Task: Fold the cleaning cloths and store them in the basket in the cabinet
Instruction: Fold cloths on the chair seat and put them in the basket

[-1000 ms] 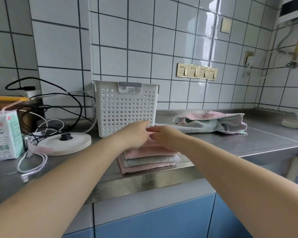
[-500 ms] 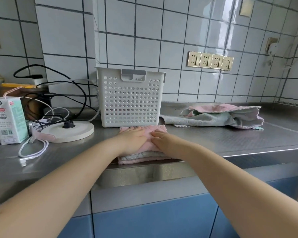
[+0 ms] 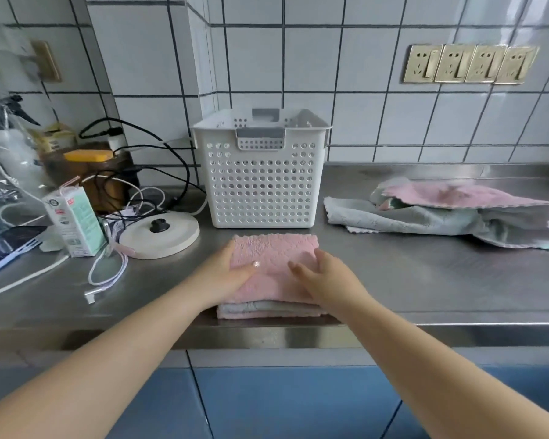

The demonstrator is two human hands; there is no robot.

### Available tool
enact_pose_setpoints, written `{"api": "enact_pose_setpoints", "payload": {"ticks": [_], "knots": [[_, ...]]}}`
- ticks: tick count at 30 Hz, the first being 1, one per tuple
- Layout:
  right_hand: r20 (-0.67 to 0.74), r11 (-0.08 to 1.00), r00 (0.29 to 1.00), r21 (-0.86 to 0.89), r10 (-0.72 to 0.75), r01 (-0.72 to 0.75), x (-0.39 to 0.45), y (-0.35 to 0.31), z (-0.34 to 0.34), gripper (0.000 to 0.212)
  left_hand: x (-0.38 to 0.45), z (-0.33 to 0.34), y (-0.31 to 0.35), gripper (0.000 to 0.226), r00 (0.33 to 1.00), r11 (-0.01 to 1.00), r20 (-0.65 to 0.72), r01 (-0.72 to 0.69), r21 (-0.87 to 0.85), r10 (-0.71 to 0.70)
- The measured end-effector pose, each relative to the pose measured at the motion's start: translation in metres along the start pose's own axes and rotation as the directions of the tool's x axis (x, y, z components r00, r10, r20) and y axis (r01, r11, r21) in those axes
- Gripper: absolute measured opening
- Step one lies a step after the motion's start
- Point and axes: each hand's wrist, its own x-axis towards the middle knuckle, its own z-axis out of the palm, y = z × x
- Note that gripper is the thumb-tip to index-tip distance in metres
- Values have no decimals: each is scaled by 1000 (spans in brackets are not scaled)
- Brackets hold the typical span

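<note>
Cleaning cloths, folded, lie in a small stack [image 3: 268,308] at the lower middle of the frame, right at the front edge of the steel worktop [image 3: 425,280]; pink on top, a grey layer under it, pink again at the bottom. Both hands are on the stack. The left hand [image 3: 227,274] holds its left side, thumb laid across the top pink cloth and the other fingers hidden round the edge. The right hand [image 3: 320,277] rests on the right part of the top with fingers loosely spread and slightly bent; whether it grips the edge I cannot tell. Below the worktop's edge, at the bottom of the frame, run blue cabinet fronts [image 3: 292,403].

Just behind the stack, at the centre, stands a white perforated basket [image 3: 262,185] with a grey handle, upright, close to the stack but apart from it. At middle right a loose heap of unfolded cloths [image 3: 450,213], grey and pink, lies well apart from the stack. At middle left are a round white kettle base [image 3: 160,236], a small carton [image 3: 75,223] and a tangle of cables [image 3: 108,274]. Farther back rises the white tiled wall, with a row of brass-coloured sockets [image 3: 469,63] at upper right.
</note>
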Motion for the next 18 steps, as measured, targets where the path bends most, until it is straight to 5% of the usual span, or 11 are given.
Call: {"api": "enact_pose_setpoints", "payload": {"ticks": [2, 4, 7, 9, 12, 18], "knots": [[65, 977, 986, 145, 151, -159, 3, -4, -13, 65, -9, -11, 2, 49, 998, 994, -10, 54, -98, -56], [156, 892, 942, 308, 296, -331, 5, -8, -18, 49, -12, -19, 6, 20, 991, 968, 34, 136, -213, -131], [253, 682, 860, 528, 443, -506, 5, -11, -23, 35, -10, -30, 13, 34, 951, 843, 140, 308, -442, -274], [308, 575, 804, 574, 508, -583, 7, -16, -25, 27, -7, -36, 15, 23, 903, 689, 225, 426, -586, -366], [408, 459, 736, 591, 539, -664, 7, -37, -33, 27, -2, -49, 18, 11, 851, 529, 317, 513, -677, -419], [465, 456, 748, 597, 473, -659, 11, -77, -53, 28, 2, -94, 31, 22, 869, 452, 365, 488, -747, -335]]}}
